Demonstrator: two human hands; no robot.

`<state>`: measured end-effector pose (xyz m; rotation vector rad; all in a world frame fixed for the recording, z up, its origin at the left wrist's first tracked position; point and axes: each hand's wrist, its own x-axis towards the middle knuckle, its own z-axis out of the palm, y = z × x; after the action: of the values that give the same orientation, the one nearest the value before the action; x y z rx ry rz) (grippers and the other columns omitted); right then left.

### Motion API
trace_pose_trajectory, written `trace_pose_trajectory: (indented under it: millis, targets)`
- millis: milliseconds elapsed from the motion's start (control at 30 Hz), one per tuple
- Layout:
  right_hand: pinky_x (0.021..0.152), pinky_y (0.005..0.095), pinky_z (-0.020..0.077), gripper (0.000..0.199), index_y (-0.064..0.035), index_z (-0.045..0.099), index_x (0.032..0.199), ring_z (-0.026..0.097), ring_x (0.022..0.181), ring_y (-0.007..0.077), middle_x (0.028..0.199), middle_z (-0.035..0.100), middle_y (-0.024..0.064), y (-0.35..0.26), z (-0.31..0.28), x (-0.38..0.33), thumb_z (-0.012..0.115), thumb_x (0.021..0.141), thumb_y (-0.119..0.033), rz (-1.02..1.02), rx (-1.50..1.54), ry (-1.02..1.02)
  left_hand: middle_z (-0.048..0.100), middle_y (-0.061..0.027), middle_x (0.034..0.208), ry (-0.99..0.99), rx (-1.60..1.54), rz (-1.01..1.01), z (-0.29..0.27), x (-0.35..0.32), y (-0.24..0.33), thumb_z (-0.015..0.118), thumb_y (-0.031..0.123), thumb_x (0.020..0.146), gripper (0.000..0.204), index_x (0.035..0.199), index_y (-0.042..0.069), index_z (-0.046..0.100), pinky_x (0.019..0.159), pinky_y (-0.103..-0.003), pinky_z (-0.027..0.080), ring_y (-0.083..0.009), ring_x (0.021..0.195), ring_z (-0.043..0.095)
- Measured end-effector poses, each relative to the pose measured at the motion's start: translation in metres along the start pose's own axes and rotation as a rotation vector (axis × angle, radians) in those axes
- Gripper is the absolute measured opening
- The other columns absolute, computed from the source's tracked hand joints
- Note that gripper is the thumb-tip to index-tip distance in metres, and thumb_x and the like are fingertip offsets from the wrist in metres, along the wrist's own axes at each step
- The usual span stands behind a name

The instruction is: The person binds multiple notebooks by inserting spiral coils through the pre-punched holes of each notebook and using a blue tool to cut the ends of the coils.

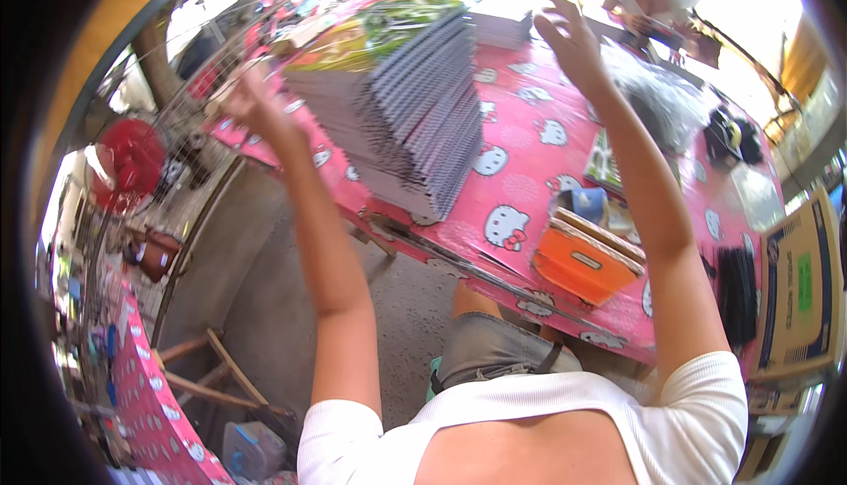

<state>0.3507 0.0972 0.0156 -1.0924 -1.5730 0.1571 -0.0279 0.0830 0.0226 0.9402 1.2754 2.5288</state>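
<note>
A tall stack of spiral-bound notebooks point(388, 123) with green and yellow covers stands on a table with a pink cartoon-cat cloth point(520, 185). My left hand point(256, 101) is raised just left of the stack; motion smears its fingers. To the right of the stack, my right hand point(572, 44) hangs over the table with fingers spread, holding nothing. Behind the tall stack lies a lower pile of pale books or paper point(500, 26), partly hidden. An orange box point(584, 260) sits at the near edge, beside my right forearm.
Clear plastic wrap point(657, 106), black tape-like items point(732, 137) and a black bundle point(736, 282) are on the right. A cardboard box point(798, 287) stands at the far right. Another person point(657, 9) is beyond the table. A wooden stand point(216, 375) is at lower left.
</note>
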Motion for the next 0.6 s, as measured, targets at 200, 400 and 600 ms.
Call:
trace_pose_trajectory:
  millis: [200,400,600]
  targets:
    - [0.089,0.0397,0.0463,0.071,-0.0001,0.056,0.120,0.060,0.103,0.0316,0.109,0.064,0.0199,0.199,-0.224,-0.171,0.077,0.068,-0.044,0.867,-0.948,0.099,0.055,-0.0207,0.121,-0.245,-0.729,0.358,-0.062,-0.146,0.095,0.032,0.029,0.099,0.038,0.124,0.003,0.043,0.095,-0.046,0.044,-0.0332,0.107,0.055]
    - [0.079,0.0445,0.0480,0.051,-0.0022,0.053,0.105,0.062,0.095,0.0398,0.099,0.065,0.0239,0.165,-0.253,-0.224,0.078,0.072,-0.033,0.920,-0.951,0.088,0.051,-0.0181,0.124,-0.818,-0.633,0.076,-0.016,-0.267,0.101,0.057,0.014,0.090,0.034,0.120,0.001,0.047,0.101,-0.044,0.038,-0.0278,0.112,0.052]
    - [0.067,0.0371,0.0497,0.040,-0.0039,0.051,0.107,0.065,0.079,0.0253,0.090,0.064,0.0120,0.009,-0.236,-0.251,0.074,0.077,-0.018,0.304,-0.496,0.461,0.053,-0.0134,0.120,-0.911,-0.371,-0.279,0.027,-0.335,0.063,0.063,0.005,0.086,0.048,0.128,0.003,0.040,0.081,-0.030,0.047,-0.0221,0.103,0.057]
